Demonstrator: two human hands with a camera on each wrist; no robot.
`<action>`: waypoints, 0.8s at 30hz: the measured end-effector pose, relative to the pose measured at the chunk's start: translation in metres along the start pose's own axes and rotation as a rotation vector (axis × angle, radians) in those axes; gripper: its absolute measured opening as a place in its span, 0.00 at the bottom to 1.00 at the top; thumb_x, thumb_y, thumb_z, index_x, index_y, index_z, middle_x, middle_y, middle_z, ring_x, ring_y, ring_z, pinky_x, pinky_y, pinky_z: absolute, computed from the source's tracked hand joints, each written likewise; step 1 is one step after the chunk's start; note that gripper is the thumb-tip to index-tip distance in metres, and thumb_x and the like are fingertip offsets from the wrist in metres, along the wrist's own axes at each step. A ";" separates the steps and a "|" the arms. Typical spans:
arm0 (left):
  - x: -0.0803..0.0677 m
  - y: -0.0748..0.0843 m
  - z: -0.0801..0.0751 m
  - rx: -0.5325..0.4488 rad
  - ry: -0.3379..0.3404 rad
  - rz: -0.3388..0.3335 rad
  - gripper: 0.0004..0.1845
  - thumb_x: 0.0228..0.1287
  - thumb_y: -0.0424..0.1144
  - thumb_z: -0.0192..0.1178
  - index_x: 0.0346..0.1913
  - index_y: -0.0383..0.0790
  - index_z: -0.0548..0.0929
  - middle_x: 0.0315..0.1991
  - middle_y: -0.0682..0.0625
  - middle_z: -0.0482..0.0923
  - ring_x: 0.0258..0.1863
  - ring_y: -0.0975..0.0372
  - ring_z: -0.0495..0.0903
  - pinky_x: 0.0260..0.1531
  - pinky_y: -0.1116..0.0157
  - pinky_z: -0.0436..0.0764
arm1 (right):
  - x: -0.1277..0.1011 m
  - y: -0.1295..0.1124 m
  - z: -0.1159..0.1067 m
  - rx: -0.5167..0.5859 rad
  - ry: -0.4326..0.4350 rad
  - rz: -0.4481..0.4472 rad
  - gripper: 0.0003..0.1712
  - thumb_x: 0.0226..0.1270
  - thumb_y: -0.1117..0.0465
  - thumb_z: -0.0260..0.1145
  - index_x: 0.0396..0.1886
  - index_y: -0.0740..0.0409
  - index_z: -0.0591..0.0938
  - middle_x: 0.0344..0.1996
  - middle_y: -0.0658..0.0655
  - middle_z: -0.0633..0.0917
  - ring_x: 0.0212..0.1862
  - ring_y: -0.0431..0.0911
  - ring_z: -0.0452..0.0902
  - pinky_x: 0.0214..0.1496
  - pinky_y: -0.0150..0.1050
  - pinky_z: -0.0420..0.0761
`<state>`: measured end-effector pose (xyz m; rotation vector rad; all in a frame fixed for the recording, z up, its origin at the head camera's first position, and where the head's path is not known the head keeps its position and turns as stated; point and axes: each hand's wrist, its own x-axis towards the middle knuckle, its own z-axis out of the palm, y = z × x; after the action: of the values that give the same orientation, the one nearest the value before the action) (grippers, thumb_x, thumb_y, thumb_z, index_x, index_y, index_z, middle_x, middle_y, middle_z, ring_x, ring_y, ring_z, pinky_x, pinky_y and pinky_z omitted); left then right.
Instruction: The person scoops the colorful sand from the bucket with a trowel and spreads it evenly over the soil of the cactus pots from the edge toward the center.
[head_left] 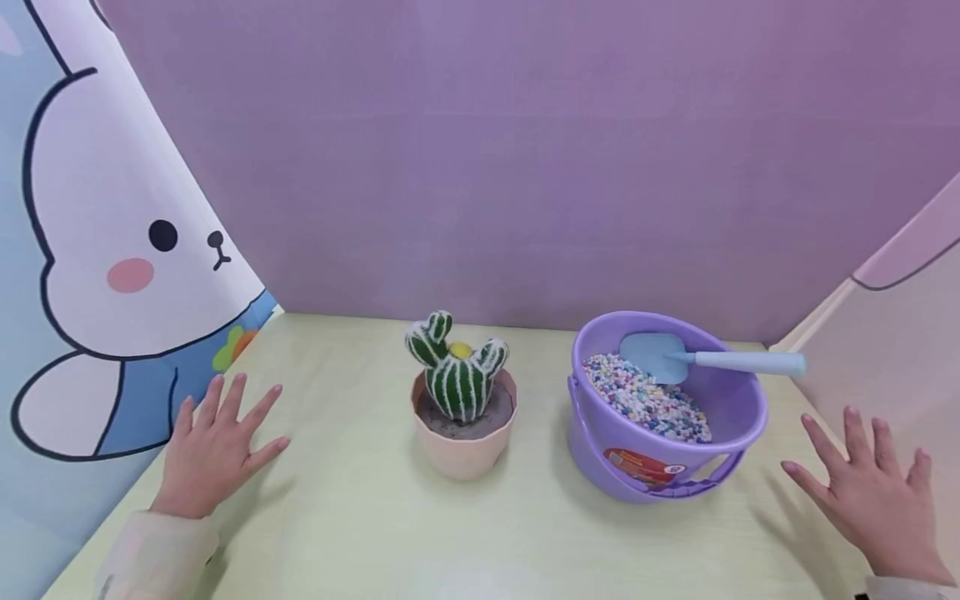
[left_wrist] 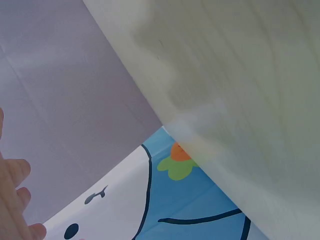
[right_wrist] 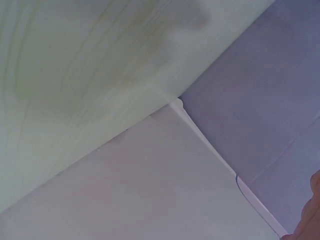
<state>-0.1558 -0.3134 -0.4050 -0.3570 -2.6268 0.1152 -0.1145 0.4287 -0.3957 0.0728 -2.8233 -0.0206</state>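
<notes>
**Two flat hands, a fuzzy cactus and a bucket of pebbles**

We see a pale yellow-green table point(head_left: 360, 533) that looks smooth, with faint wood lines. In the middle stands a small pink pot point(head_left: 463, 437) with ridged sides. Inside it sits a toy cactus point(head_left: 457, 371), green with white stripes and a fuzzy look, with a yellow dot on top. At about 3 o'clock from the pot, near it but not touching, is a round purple bucket point(head_left: 738, 408) of shiny plastic. It holds tiny colored pebbles point(head_left: 645, 402). A light blue scoop point(head_left: 693, 357) lies in it, and its handle sticks out over the rim toward 3 o'clock. The bucket's handle hangs down in front, and its red label is too small to read.

Our left hand point(head_left: 213, 450) lies at 9 o'clock from the pot, well apart from it. Its fingers are spread wide and straight and it holds nothing. Our right hand point(head_left: 873, 492) lies at 4 o'clock from the bucket, also spread wide and holding nothing. Both seem to rest flat on the table, though we cannot be sure they touch it. The right wrist is cut off at the edge.

The wrist views show only blurry table, walls and bits of fingers. A bunny picture point(head_left: 112, 250) covers the left wall.
</notes>
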 end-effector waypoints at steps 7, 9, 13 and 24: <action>0.002 0.002 -0.009 0.001 -0.004 0.021 0.41 0.63 0.73 0.36 0.74 0.55 0.55 0.66 0.28 0.59 0.68 0.36 0.51 0.59 0.32 0.55 | 0.000 0.000 -0.002 0.005 0.004 -0.009 0.49 0.66 0.36 0.54 0.77 0.40 0.38 0.72 0.71 0.37 0.72 0.64 0.21 0.61 0.73 0.25; 0.003 0.006 -0.014 -0.027 -0.018 0.020 0.41 0.64 0.70 0.40 0.75 0.54 0.54 0.66 0.28 0.59 0.69 0.36 0.50 0.58 0.32 0.55 | 0.000 0.000 -0.006 0.000 0.018 -0.020 0.49 0.67 0.36 0.54 0.77 0.41 0.39 0.72 0.73 0.40 0.72 0.65 0.23 0.61 0.75 0.29; 0.010 0.020 -0.027 -0.134 0.014 0.045 0.38 0.66 0.66 0.45 0.72 0.47 0.60 0.65 0.28 0.61 0.68 0.35 0.52 0.57 0.33 0.58 | 0.003 -0.002 -0.020 0.012 0.067 -0.038 0.47 0.68 0.37 0.53 0.77 0.50 0.44 0.72 0.74 0.44 0.73 0.67 0.29 0.60 0.76 0.37; 0.034 0.065 -0.046 -0.475 0.171 0.187 0.36 0.67 0.59 0.52 0.64 0.30 0.70 0.60 0.33 0.72 0.60 0.36 0.66 0.51 0.36 0.67 | 0.012 -0.016 -0.039 0.193 0.401 -0.136 0.39 0.65 0.43 0.61 0.64 0.68 0.69 0.52 0.81 0.72 0.44 0.76 0.70 0.46 0.67 0.65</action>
<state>-0.1475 -0.2413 -0.3587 -0.7373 -2.4232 -0.4656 -0.1132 0.4118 -0.3556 0.2800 -2.4078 0.2122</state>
